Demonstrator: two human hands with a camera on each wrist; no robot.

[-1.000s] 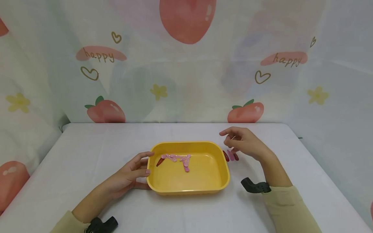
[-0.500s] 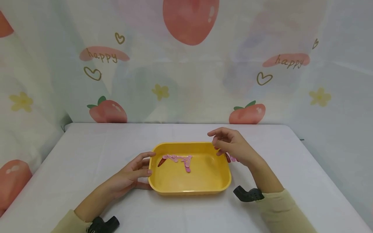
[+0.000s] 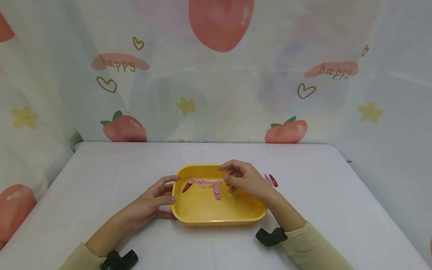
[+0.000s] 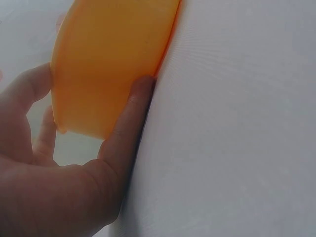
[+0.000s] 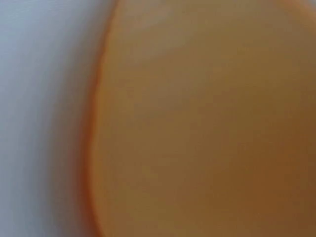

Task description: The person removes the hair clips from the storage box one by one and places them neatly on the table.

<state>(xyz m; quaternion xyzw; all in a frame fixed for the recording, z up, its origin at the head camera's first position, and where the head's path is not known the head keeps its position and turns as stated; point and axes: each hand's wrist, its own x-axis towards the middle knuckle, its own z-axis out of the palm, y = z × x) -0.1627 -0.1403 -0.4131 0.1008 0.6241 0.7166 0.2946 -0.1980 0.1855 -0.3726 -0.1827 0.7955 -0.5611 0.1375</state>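
Observation:
In the head view my left hand [image 3: 146,206] holds the left end of a yellow plastic tray [image 3: 216,222], with fingertips over the rim. The left wrist view shows one finger along the outer wall of the tray [image 4: 103,54], close to the tabletop. My right hand [image 3: 248,182] is over the right half of the tray, back upward; index finger and thumb stand apart, and nothing shows between them. Pink snap hair clips [image 3: 216,185] and a red hair clip [image 3: 186,187] lie inside, the right hand's fingertips beside the pink ones. The right wrist view is a blurred close-up of the tray [image 5: 197,123].
Outside the tray's right end lie a pink hair clip [image 3: 268,179] and a red hair clip [image 3: 273,180], partly behind the right hand. A white cloth covers the table [image 3: 337,210]. A printed curtain [image 3: 216,86] hangs behind its far edge.
My right hand has moved left and down, from above the clips outside the tray to over the tray's inside. The left hand keeps its hold, and the clips in the tray look unchanged.

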